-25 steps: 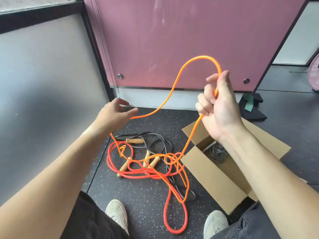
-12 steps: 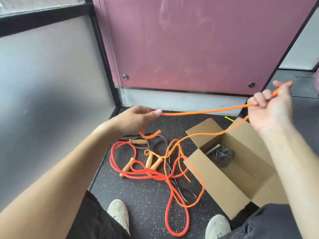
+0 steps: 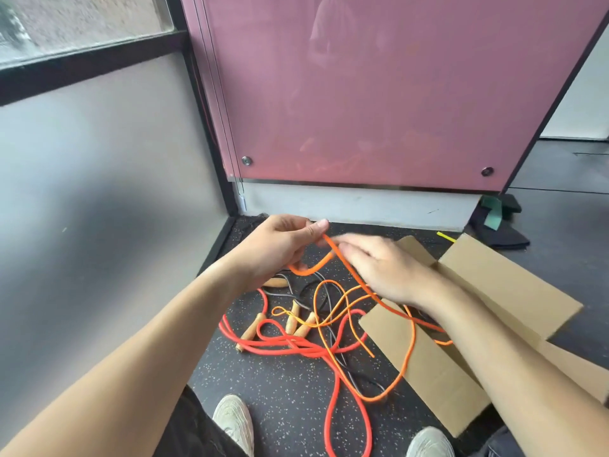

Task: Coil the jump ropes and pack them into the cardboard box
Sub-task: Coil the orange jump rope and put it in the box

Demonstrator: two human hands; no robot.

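My left hand (image 3: 280, 249) pinches the orange jump rope (image 3: 409, 352) between thumb and fingers above the floor. My right hand (image 3: 382, 268), blurred by motion, is right beside it with the same rope running through its grip. Loose orange loops hang down over the front wall of the open cardboard box (image 3: 428, 374) on the right. On the dark floor lie a red rope (image 3: 333, 407), a black rope (image 3: 329, 285) and wooden handles (image 3: 293, 316), tangled together. My right forearm hides the box's inside.
A pink panel (image 3: 379, 94) and a grey wall (image 3: 99, 192) close off the corner ahead and to the left. My two shoes (image 3: 235, 420) stand near the bottom edge. A dark object with a green strap (image 3: 494, 216) lies behind the box.
My right hand has swung in from the far right to meet my left hand, carrying the orange rope with it. The stretched span has folded into loops over the box front.
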